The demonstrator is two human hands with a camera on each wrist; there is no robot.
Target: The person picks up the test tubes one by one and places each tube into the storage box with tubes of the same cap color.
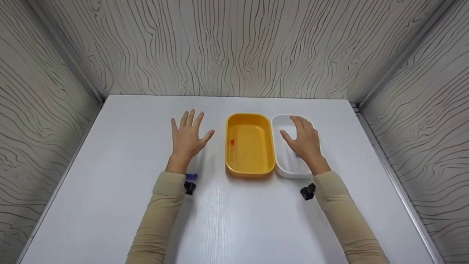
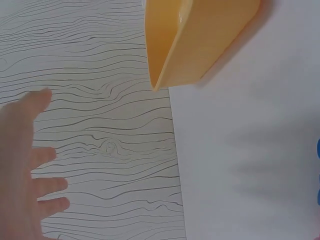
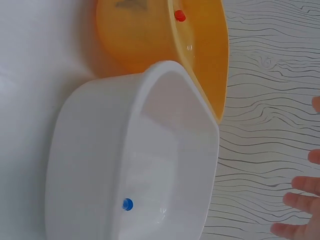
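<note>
My left hand (image 1: 187,139) hovers over the table left of the yellow tub (image 1: 250,173), fingers spread and holding nothing. Above the white tub (image 1: 293,175) is my right hand (image 1: 306,142), its fingers loosely extended and nothing in them. Inside the yellow tub, along its left wall, lies a slim clear tube with a red cap (image 1: 232,142). A small blue cap (image 3: 128,204) shows inside the white tub; my right hand and wrist partly cover that tub in the head view. Several blue-purple pieces (image 1: 191,176) lie by my left wrist, partly hidden by the sleeve.
The two tubs stand side by side on the white table (image 1: 220,220), rims close together. Wood-grain patterned panels (image 1: 234,47) enclose the back and both sides. Black wrist cameras (image 1: 307,191) stick out under both forearms.
</note>
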